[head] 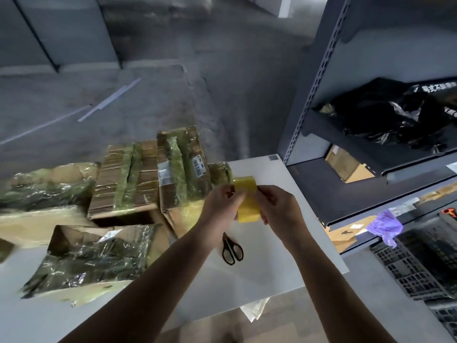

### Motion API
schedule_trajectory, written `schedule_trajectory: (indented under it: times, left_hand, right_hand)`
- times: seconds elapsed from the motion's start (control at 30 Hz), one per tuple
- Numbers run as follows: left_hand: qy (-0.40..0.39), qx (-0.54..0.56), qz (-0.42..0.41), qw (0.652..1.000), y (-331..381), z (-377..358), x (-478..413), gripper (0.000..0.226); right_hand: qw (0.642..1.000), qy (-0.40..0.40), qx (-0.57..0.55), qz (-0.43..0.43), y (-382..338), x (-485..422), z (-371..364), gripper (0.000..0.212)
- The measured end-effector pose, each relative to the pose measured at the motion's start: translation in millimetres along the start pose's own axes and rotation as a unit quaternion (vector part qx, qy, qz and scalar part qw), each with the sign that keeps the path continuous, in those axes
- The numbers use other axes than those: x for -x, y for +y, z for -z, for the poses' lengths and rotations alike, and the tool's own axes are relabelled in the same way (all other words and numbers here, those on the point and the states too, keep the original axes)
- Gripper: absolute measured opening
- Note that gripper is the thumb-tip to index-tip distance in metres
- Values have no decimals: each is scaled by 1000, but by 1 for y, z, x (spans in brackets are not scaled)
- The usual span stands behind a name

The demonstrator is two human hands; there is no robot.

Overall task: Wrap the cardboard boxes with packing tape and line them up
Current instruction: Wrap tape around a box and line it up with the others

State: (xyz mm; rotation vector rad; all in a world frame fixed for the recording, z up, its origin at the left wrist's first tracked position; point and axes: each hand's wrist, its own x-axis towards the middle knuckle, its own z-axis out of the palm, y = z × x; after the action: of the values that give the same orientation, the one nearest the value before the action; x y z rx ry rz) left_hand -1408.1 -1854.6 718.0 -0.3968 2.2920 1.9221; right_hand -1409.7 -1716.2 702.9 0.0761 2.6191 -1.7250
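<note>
Yellow tape roll (247,200), black-handled scissors (232,251)

White tabletop (284,263) carrying cardboard boxes (128,179) and scissors (232,250).
The tape-wrapped boxes crowd its left part; the black-handled scissors lie on bare surface just right of them.

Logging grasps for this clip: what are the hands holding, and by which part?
The yellow packing tape roll, held between both hands: the left hand grips its left side, the right hand its right side.

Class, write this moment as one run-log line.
left hand, right hand: hold yellow tape roll | scissors: on table | boxes: taped, left
</note>
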Motion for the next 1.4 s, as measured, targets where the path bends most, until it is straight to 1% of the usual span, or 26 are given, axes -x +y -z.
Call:
schedule_trajectory:
  times: [0.1, 0.13, 0.23, 0.27, 0.4, 0.5, 0.57, 0.63, 0.73, 0.8, 0.87, 0.9, 0.97, 1.03, 1.1, 1.17, 1.2, 1.23, 1.3, 1.37, 1.4]
  left_hand:
    - [-2, 16, -22, 1000, 21, 23, 11, 23]
    - [-9, 14, -42, 999, 27, 31, 15, 30]
    - [-19, -15, -112, 993, 40, 57, 25, 61]
    - [-12, -34, -134, 990, 42, 67, 27, 63]
    - [31, -47, -199, 978, 47, 107, 31, 44]
    - [60, -56, -239, 968, 41, 136, 32, 32]
    - [80, -58, -231, 968, 33, 157, 32, 24]
    - [102, -61, -223, 967, 24, 178, 33, 19]
    - [129, -43, -227, 964, 10, 209, 37, 21]
    - [142, -22, -204, 968, 0, 229, 40, 19]
    - [144, -21, -181, 973, -8, 247, 43, 12]
    - [143, -24, -176, 974, -11, 255, 45, 11]
    - [125, -32, -184, 974, -14, 272, 48, 12]
    - [71, -44, -207, 975, -16, 288, 50, 16]
    - [-7, -31, -223, 974, -19, 302, 52, 18]
    - [-66, 14, -219, 973, -24, 314, 52, 20]
    - [-86, 41, -213, 972, -27, 320, 52, 21]
    - [-97, 64, -209, 971, -31, 326, 51, 23]
    - [-80, 74, -197, 974, -38, 338, 49, 36]
    - [-7, 15, -179, 984, -46, 350, 47, 54]
    - [38, -23, -171, 984, -51, 355, 46, 59]
  right_hand:
    - [999, 17, -30, 30, -27, 2, -8, 15]
    - [998, 24, -30, 44, -36, 3, -11, 14]
    - [995, 35, -39, 87, -63, 6, -19, 14]
    - [994, 30, -43, 97, -72, 7, -23, 13]
    - [990, -25, -65, 120, -103, 12, -44, 8]
    - [986, -67, -90, 119, -120, 16, -68, 12]
    - [985, -97, -83, 119, -128, 20, -89, 13]
    - [979, -139, -98, 113, -134, 26, -110, 17]
    - [963, -220, -122, 93, -137, 34, -138, 24]
    - [953, -263, -137, 63, -138, 35, -156, 22]
    - [959, -256, -104, 55, -137, 29, -173, 17]
    - [965, -244, -72, 55, -135, 25, -181, 19]
    - [964, -260, -36, 41, -130, 16, -196, 31]
    - [946, -321, -36, 18, -127, 12, -210, 44]
    - [923, -381, -45, 19, -126, 13, -224, 46]
    - [897, -429, -109, 2, -125, 16, -239, 45]
    - [889, -433, -148, -17, -125, 19, -248, 44]
    - [894, -418, -159, -20, -125, 21, -256, 41]
    - [926, -354, -131, -7, -128, 23, -270, 36]
    - [953, -294, -77, 16, -130, 25, -278, 32]
    - [963, -264, -43, 44, -130, 25, -280, 26]
